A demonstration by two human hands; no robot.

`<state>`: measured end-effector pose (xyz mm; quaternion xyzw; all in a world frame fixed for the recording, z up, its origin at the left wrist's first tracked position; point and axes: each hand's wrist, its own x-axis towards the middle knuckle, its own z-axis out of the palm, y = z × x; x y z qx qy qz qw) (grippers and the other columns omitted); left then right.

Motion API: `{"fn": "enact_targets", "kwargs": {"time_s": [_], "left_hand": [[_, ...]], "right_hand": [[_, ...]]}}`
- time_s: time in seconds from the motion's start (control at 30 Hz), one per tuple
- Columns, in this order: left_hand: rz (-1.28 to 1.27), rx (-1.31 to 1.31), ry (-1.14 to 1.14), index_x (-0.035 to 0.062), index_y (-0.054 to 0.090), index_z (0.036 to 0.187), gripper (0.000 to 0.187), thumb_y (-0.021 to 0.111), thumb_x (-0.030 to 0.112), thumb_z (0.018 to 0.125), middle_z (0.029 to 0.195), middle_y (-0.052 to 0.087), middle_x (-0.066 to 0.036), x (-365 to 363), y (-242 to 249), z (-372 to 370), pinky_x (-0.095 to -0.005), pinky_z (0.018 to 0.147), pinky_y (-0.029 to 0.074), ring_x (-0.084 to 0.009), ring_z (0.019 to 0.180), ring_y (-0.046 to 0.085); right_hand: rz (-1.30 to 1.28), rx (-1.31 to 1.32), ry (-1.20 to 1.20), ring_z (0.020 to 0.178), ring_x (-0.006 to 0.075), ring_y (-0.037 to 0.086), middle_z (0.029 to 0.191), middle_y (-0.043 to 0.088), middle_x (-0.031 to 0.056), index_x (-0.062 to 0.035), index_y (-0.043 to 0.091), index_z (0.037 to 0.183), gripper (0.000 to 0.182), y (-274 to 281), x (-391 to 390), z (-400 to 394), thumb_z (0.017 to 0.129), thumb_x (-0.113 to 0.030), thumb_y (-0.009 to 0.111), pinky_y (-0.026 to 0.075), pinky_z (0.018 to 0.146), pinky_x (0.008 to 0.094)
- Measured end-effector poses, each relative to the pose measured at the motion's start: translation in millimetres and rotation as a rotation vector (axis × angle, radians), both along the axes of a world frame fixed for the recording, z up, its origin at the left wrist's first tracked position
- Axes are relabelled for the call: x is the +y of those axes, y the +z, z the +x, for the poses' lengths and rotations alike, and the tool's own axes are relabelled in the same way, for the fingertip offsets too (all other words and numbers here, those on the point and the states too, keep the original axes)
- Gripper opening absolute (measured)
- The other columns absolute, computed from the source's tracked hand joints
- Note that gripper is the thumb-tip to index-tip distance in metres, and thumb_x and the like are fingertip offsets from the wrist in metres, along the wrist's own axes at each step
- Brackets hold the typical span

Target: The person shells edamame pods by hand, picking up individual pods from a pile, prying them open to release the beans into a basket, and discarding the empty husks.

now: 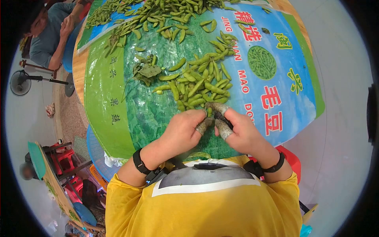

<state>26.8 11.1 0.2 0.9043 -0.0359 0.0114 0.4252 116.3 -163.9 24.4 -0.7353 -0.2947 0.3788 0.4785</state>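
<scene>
My left hand (182,129) and my right hand (241,131) meet at the near side of the table, fingers pinched together. Between their fingertips a green edamame pod (209,112) shows in part; the fingers hide the rest of it. Worn, greyish coverings (223,128) wrap some fingers and thumbs. Just beyond the fingertips lies a loose pile of green edamame pods (197,81). To its left a wilted leaf clump (148,71) rests on the sheet, and a pale bean (159,92) lies by the pile's left edge.
A printed plastic sheet (108,118) covers the wooden table (80,75). A larger heap of pods (169,10) spreads across the far end. At the far left sits another person (51,35). A fan (20,82), a blue basket (98,150) and red stools (63,160) stand left.
</scene>
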Motion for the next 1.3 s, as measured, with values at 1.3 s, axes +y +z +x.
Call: {"fn": "enact_targets", "kwargs": {"time_s": [1.3], "left_hand": [[-1.015,0.291,0.279,0.0029,0.055,0.089,0.023,0.035,0.002,0.076,0.071,0.05,0.001,-2,19,29,-0.0199,0.049,0.035,-0.0059,0.058,0.043]], "right_hand": [[0.146,-0.237,-0.321,0.062,0.0141,0.059,0.074,0.062,0.0063,0.0002,0.055,0.091,0.024,-2,32,20,0.076,-0.014,0.067,0.047,0.057,0.0272]]}}
